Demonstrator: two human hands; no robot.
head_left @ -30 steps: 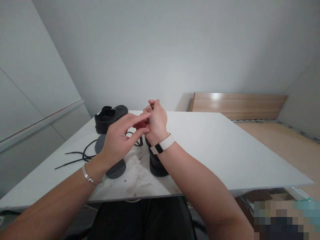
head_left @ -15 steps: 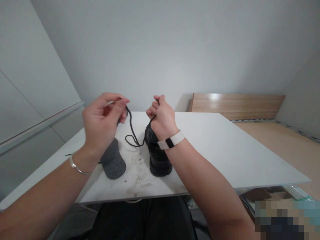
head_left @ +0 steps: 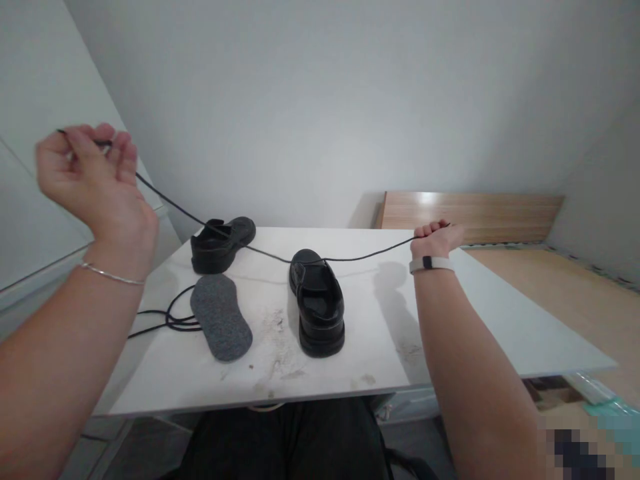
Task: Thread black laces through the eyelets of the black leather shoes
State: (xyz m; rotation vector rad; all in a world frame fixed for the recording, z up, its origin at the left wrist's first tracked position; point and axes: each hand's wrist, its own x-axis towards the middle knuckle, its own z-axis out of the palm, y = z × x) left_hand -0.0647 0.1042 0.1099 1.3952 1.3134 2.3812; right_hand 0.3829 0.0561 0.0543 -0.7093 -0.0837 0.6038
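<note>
A black shoe (head_left: 321, 313) stands on the white table, its heel toward me, with a black lace (head_left: 367, 257) running out to both sides from its front part. Raised at the far left, my left hand (head_left: 95, 177) is closed on one end of the lace. My right hand (head_left: 437, 239), also closed, holds the other end out to the right, above the table. A second black shoe (head_left: 215, 247) lies at the back left. In front of that shoe is a grey insole (head_left: 221, 319), and another black lace (head_left: 173, 323) lies looped beside it.
The white table (head_left: 450, 333) has dirt smudges near its front edge. A wooden headboard (head_left: 470, 213) and a bed base (head_left: 540, 273) are at the right. Boxes and plastic wrapping lie below the table at the right.
My hands have moved far apart, the left one up and left, the right one rightward. The slack lace between them is now stretched out. The second shoe and the looped lace have come into view.
</note>
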